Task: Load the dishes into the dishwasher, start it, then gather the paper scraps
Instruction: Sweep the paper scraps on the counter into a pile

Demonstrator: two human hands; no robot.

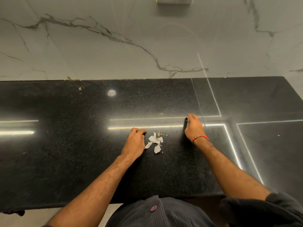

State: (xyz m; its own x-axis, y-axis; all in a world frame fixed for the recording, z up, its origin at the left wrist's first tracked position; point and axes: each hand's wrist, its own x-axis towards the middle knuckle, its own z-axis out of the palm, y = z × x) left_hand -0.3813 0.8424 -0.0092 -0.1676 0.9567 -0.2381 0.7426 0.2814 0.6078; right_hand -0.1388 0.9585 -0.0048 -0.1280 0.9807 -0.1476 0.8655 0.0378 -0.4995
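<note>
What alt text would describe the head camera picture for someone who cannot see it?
A person's left hand and right hand rest on a black stone counter either side of a small pile of torn paper scraps. The left fingers curl beside the pile; the right hand stands on edge, apart from it. A white marble wall rises behind.

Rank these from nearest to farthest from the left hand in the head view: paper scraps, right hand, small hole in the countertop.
1. Paper scraps: just right of the left hand.
2. Right hand: farther right, past the scraps.
3. Small hole: far back left, near the wall.
</note>
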